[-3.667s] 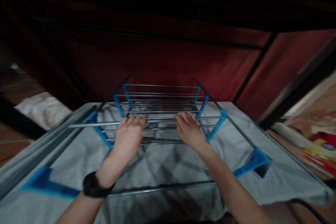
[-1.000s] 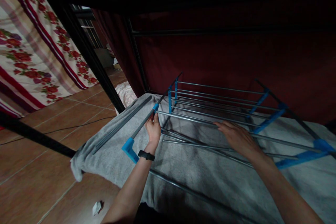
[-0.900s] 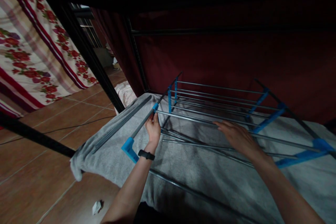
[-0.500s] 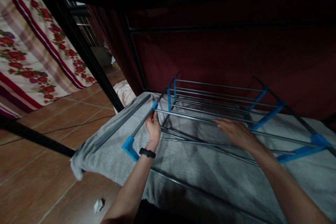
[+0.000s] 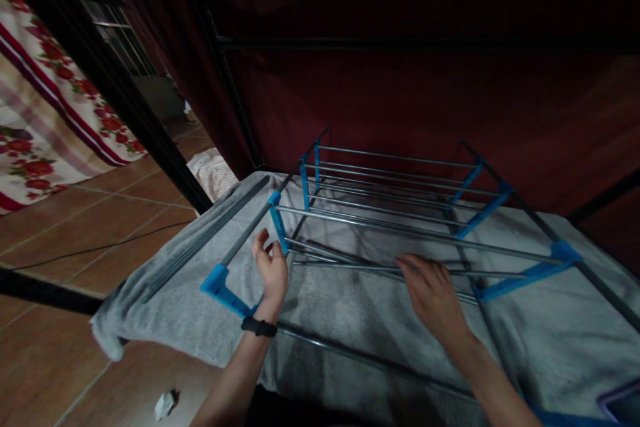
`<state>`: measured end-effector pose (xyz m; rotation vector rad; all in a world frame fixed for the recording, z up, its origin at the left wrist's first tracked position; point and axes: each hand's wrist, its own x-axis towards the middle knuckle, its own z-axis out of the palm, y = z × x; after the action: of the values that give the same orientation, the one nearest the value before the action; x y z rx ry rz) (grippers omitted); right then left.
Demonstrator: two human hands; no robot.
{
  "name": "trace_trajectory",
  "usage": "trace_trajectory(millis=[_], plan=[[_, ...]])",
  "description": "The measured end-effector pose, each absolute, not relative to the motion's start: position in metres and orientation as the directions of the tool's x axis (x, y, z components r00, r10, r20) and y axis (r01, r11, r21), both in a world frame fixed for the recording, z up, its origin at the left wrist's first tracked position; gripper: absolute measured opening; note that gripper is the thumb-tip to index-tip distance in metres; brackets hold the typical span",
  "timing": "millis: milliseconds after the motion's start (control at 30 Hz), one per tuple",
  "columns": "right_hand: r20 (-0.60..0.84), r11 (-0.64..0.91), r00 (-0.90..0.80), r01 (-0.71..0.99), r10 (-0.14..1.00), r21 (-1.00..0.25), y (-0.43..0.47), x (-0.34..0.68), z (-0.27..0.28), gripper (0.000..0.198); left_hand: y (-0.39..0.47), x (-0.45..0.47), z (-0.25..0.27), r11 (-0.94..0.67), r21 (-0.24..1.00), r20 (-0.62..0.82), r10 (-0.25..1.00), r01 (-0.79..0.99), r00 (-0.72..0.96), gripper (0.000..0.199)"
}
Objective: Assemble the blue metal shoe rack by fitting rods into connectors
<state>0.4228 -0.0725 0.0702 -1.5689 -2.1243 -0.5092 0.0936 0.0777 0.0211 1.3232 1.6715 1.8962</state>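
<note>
A rack frame of grey metal tubes with blue plastic brackets (image 5: 530,277) lies on the grey blanket. My left hand (image 5: 273,270), with a dark band at its wrist, is open beside the left blue bracket (image 5: 278,221), fingers loosely bent and apart. Nothing shows in it. Over several loose metal rods (image 5: 345,267) is my right hand (image 5: 433,297). Its back faces me and its fingers reach forward across the rods, without a visible grip. Its fingertips are partly hidden, so contact is unclear. The long front tube (image 5: 425,233) runs just beyond both hands.
More grey tubes (image 5: 210,240) lie along the left of the blanket (image 5: 340,327). Black bed posts (image 5: 115,93) and a dark red curtain (image 5: 400,93) surround the bed. A phone-like object (image 5: 623,403) is at lower right. Crumpled white paper (image 5: 165,405) lies on the tiled floor.
My left hand has let go of the side tube by the blue joint and moved down. My right hand has left the front tube and lowered toward the loose rods. The view has shifted right.
</note>
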Motion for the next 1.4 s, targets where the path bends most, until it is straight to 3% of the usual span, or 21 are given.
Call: trace_trajectory(millis=[67, 133, 233, 400, 533, 767, 1033, 1133, 1267, 1333, 1400], plan=[[0.510, 0.279, -0.250, 0.960, 0.823, 0.021, -0.084, 0.419, 0.046, 0.052, 0.066, 0.093, -0.005, -0.242, 0.867, 0.436, 0.791, 0.435, -0.429, 0.032], [0.470, 0.257, -0.235, 0.966, 0.851, 0.018, -0.087, 0.417, 0.030, 0.055, 0.058, 0.096, -0.024, -0.272, 0.805, 0.428, 0.882, 0.527, -0.199, 0.030], [0.444, 0.226, -0.218, 0.973, 0.869, 0.034, -0.080, 0.417, 0.019, 0.057, 0.055, 0.106, -0.031, -0.346, 0.699, 0.376, 0.922, 0.626, 0.089, 0.036], [0.407, 0.194, -0.200, 0.979, 0.891, 0.057, -0.056, 0.413, 0.013, 0.050, 0.058, 0.125, -0.011, -0.453, 0.286, 0.207, 0.890, 0.844, 0.407, 0.043], [0.386, 0.159, -0.170, 0.985, 0.907, 0.059, -0.042, 0.410, 0.011, 0.043, 0.057, 0.133, 0.002, -0.509, 0.083, 0.173, 0.854, 0.856, 0.491, 0.043], [0.408, 0.205, -0.214, 0.977, 0.888, 0.064, -0.035, 0.416, 0.022, 0.042, 0.049, 0.127, 0.023, -0.476, 0.009, 0.200, 0.862, 0.879, 0.465, 0.042], [0.467, 0.194, -0.202, 0.979, 0.861, 0.066, -0.026, 0.418, 0.038, 0.042, 0.062, 0.120, 0.054, -0.549, 0.055, 0.429, 0.767, 0.834, 0.477, 0.041], [0.491, 0.184, -0.188, 0.981, 0.850, 0.057, -0.023, 0.418, 0.042, 0.042, 0.063, 0.120, 0.052, -0.552, 0.133, 0.549, 0.733, 0.824, 0.403, 0.045], [0.509, 0.192, -0.192, 0.980, 0.839, 0.054, -0.023, 0.418, 0.046, 0.043, 0.064, 0.108, 0.042, -0.388, 0.430, 0.684, 0.730, 0.815, -0.013, 0.034], [0.509, 0.192, -0.192, 0.980, 0.839, 0.052, -0.024, 0.418, 0.048, 0.043, 0.071, 0.100, 0.038, -0.301, 0.611, 0.664, 0.698, 0.732, -0.267, 0.034], [0.503, 0.191, -0.192, 0.980, 0.843, 0.053, -0.024, 0.419, 0.049, 0.044, 0.081, 0.092, 0.037, -0.281, 0.764, 0.576, 0.703, 0.581, -0.418, 0.041]])
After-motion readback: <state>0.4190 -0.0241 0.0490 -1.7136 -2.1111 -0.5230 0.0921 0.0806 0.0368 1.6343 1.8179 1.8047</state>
